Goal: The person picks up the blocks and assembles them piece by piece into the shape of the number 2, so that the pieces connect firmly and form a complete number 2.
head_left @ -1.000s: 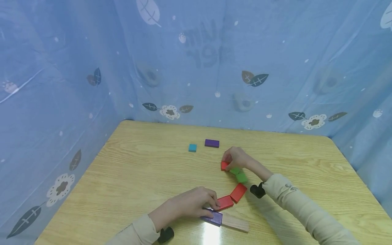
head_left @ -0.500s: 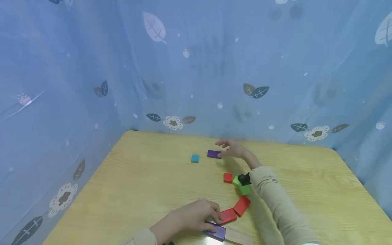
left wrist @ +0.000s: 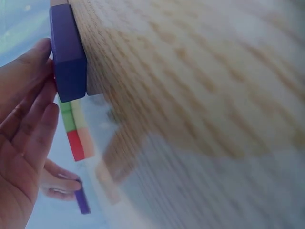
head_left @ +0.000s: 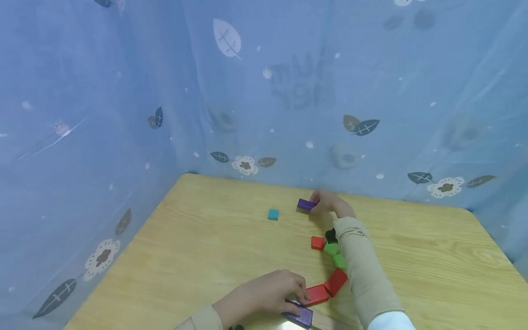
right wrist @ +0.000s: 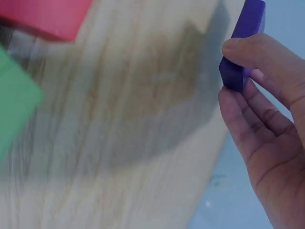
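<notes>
At the back of the table my right hand [head_left: 331, 203] pinches a purple block [head_left: 306, 205] by its right end, thumb on one side and fingers on the other. The right wrist view shows that same block [right wrist: 245, 43] tilted between thumb and fingertips. My left hand [head_left: 274, 291] rests near the front, its thumb on another purple block [head_left: 303, 316] and its fingertips by a red block [head_left: 316, 294]. From the left wrist, the fingers [left wrist: 35, 129] look loosely extended against the front purple block [left wrist: 69, 52].
A curved row runs back from there: a second red block [head_left: 336, 281], green blocks [head_left: 339, 261], then a small red block [head_left: 317, 243]. Left of the raised purple block lies a small cyan block [head_left: 273, 214]. A plain wooden block [head_left: 326, 323] touches the front purple one.
My right hand has left the small red block, reached back to the far purple block and taken hold of it. The left hand stays on the front blocks. The head view has shifted.
</notes>
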Demonstrator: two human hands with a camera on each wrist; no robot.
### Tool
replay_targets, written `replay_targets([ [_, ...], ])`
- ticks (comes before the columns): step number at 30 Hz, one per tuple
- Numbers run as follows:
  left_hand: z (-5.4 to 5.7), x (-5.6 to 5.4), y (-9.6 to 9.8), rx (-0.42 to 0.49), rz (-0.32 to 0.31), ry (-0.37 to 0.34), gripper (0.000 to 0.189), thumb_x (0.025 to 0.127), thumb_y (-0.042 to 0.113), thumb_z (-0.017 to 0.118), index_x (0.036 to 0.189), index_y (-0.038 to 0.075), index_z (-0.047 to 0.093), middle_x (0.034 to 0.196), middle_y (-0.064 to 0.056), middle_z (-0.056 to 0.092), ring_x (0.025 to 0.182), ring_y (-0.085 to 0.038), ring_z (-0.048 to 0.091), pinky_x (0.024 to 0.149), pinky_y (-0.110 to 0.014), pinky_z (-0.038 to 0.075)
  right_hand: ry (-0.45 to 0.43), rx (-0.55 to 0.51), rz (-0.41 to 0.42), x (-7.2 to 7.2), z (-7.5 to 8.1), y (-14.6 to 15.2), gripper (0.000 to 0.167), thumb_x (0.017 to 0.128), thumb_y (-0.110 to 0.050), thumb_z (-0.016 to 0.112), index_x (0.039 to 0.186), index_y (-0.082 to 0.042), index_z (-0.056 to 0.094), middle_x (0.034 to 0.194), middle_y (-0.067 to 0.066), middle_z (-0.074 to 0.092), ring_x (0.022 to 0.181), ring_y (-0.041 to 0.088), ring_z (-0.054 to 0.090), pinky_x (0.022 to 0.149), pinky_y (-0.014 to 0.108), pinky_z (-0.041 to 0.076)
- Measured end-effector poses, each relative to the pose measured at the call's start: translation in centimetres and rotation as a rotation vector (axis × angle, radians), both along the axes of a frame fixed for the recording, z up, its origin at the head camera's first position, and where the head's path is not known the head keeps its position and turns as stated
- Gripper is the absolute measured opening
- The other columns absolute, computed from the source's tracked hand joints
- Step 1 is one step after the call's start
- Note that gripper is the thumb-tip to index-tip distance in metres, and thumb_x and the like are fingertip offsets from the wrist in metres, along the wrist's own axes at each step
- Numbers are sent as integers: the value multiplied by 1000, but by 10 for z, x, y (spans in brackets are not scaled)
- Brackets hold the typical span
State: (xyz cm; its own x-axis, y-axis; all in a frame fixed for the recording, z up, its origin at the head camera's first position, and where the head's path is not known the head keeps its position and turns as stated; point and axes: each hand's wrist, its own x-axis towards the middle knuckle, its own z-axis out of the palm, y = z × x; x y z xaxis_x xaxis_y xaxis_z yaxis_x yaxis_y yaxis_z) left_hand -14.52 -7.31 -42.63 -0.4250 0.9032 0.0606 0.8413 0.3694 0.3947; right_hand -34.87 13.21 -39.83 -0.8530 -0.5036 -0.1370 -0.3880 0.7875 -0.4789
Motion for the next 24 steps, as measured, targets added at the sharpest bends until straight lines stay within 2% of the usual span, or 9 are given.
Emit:
replay_targets([
  [3,0,1,-4,-3,8,17,21,85,26,73,103,16,75,100,14,65,95,10,55,86,-2,37,30,-18,3,1,4,0,25,75,-5,77,96,6,68,96,19,69,92,32,64,84,42,52],
  [6,-2,2,-7,3,6,29,21,84,26,73,103,16,75,100,14,65,94,9,55,86,-3,37,86,-64,23,4,4,-1,23,73,-3,79,92,6,70,92,19,70,88,32,66,81,40,54],
  [12,-4,0,-5,17,10,-56,21,86,24,72,104,15,75,98,15,64,93,11,53,82,-4,40,169,-176,70,10,5,4,20,70,1,81,85,7,69,81,17,70,76,28,68,71,35,57],
  [20,-1,-3,0,40,-13,-8,19,84,22,74,101,14,75,99,12,66,94,9,56,83,-4,40,154,-171,242,27,22,1,19,68,1,82,79,-2,67,76,6,69,71,17,66,66,29,55],
  [24,1,-3,3,39,-5,-65,19,85,21,73,102,13,76,98,13,65,92,10,54,82,-4,41,158,-144,346,44,23,-8,21,67,1,83,81,-4,68,78,4,69,73,15,66,67,27,55],
])
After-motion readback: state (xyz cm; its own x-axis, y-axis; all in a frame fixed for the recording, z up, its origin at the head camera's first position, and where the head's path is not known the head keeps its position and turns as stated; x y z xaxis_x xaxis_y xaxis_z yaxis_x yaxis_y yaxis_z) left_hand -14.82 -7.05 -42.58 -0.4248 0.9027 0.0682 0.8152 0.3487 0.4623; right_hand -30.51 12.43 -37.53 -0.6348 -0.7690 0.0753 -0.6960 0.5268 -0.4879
